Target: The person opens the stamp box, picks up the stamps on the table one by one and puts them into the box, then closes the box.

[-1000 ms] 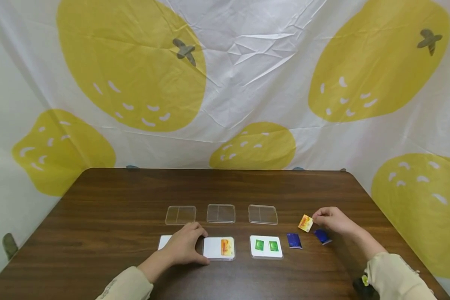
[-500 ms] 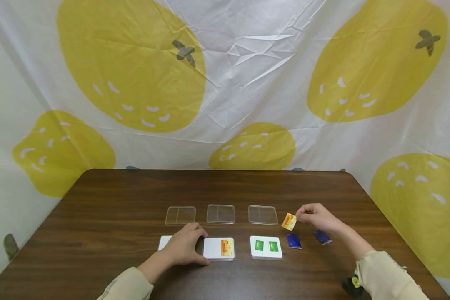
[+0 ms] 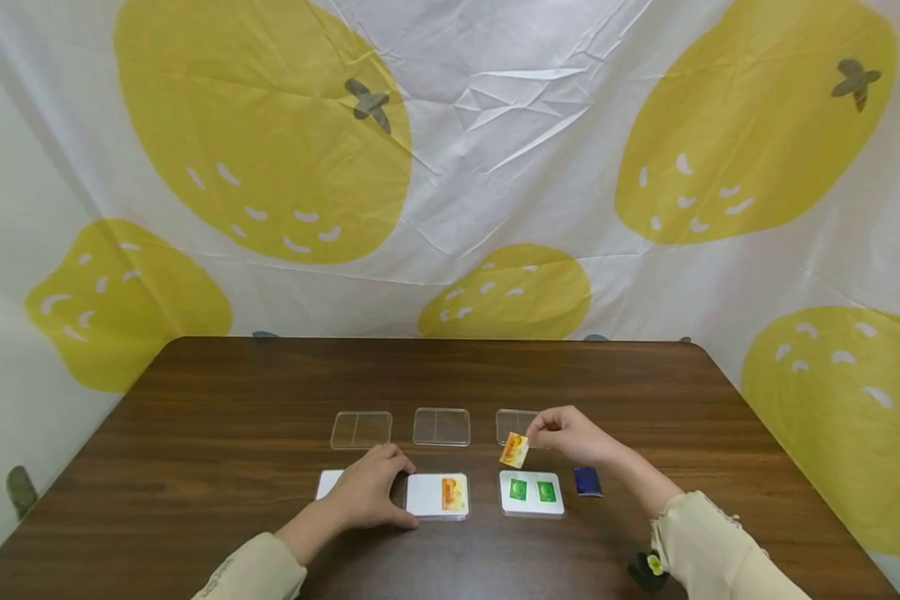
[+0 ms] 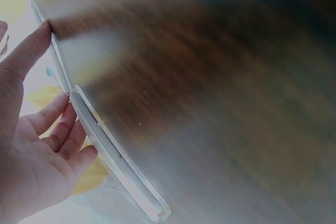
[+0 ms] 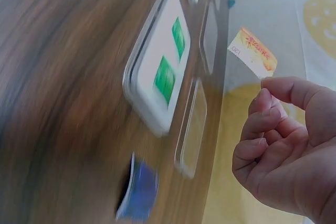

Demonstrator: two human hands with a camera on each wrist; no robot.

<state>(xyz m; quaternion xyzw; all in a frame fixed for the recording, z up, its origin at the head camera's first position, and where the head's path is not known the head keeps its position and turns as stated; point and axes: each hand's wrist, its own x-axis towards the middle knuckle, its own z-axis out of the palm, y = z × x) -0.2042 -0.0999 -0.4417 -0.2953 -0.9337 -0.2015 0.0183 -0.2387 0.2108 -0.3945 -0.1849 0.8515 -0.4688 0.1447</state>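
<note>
Since the earlier frame, the orange stamp [image 3: 514, 450] has moved left with the right hand [image 3: 570, 433], from right of the blue stamp [image 3: 588, 482] to just beyond the right case [image 3: 532, 509]. Grip: right thumb and forefinger pinch one end of the stamp; the other fingers curl beneath, as the right wrist view shows. Stamp position: held above the table [image 3: 195, 500], its free part facing left, in front of the right lid [image 3: 512, 422].

Left hand [image 3: 371, 490]: thumb at the near edge and forefinger at the far edge hold the left end of the middle case [image 3: 423, 497]. Its white card bears a second orange stamp [image 3: 455, 494] on the right half. A left card [image 3: 328, 482] is mostly covered by the hand.

Further out: two green stamps [image 3: 518, 489] side by side on the right case; middle lid [image 3: 441, 427] and left lid [image 3: 362, 430] beyond.

Handling, judged: stamp very light, thin and flexible, easily creased or torn at its toothed border. Best held by an edge, lightly, leaving the opposite part free for setting down. Cases look stiff and slippery; steady by opposite edges.
</note>
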